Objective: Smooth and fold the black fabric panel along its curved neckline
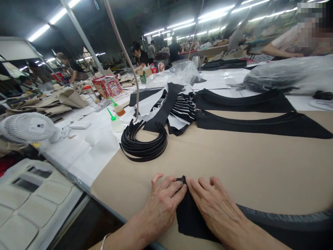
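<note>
A black fabric piece [188, 218] lies on the brown paper-covered table [234, 166] at the near edge. My left hand [162, 205] rests flat on its left side, fingers stretched toward the fabric's top corner. From the right, my right hand [213, 208] presses flat on the same piece, fingers together and pointing at that corner. The fingertips of both hands almost meet there. Neither hand grips anything. A long curved black strip [286, 220] runs off to the right from under my right wrist.
A bundle of black curved strips [144, 142] lies ahead. Stacks of black cut pieces [260, 121] and striped fabric [184, 107] sit further back, with two glue bottles [116, 119], a white fan [27, 126] and plastic bags [291, 74]. Other people work at distant tables.
</note>
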Demonstrator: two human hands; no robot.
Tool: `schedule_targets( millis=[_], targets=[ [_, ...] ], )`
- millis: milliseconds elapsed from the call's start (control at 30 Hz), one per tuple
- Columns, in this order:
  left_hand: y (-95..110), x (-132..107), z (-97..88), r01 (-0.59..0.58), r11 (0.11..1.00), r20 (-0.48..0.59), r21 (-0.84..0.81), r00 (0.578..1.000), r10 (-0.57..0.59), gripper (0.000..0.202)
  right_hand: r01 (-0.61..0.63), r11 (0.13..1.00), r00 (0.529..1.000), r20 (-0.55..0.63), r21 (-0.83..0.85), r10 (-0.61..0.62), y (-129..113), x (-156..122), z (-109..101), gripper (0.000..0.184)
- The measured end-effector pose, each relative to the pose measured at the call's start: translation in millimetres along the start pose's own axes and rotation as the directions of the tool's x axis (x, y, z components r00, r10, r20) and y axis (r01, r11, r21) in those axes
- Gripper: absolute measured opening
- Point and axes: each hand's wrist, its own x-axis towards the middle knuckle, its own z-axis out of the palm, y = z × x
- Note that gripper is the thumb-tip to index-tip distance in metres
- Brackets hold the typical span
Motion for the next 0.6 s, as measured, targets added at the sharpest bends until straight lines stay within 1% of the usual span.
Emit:
schedule_targets(
  millis=[67,167,233,333,467,533,600],
  targets=[
    [1,-1,0.6,0.005,1.000,-0.005,0.015,1.000,-0.005,0.036,-0.014,0.999,1.000,0.028,0.035,0.013,-1,2,-5,0.049],
    [3,-3,0.8,0.007,1.000,-0.011,0.028,1.000,-0.006,0.034,-0.067,0.987,0.993,0.106,0.145,0.052,1,6,-18,0.044],
    [3,-3,0.5,0.004,0.999,-0.014,0.034,1.000,-0.004,0.033,-0.090,0.979,0.990,0.120,0.182,0.068,2,7,-23,0.044],
    [3,-4,0.4,0.008,0.999,-0.011,0.036,1.000,-0.007,0.034,-0.085,0.986,0.993,0.097,0.147,0.071,2,8,-21,0.042],
    [3,-5,0.4,0.007,0.999,0.013,0.051,1.000,-0.007,0.036,-0.050,0.994,0.997,0.065,0.099,0.044,-3,13,-18,0.037],
    [2,-6,0.0,-0.002,0.998,0.020,0.062,1.000,0.001,0.037,-0.035,0.996,0.997,0.075,0.080,0.029,-5,17,-22,0.035],
    [2,-6,-0.4,-0.013,0.997,0.021,0.073,1.000,0.012,0.037,-0.039,0.996,0.994,0.108,0.082,0.030,-5,21,-28,0.032]
  ],
)
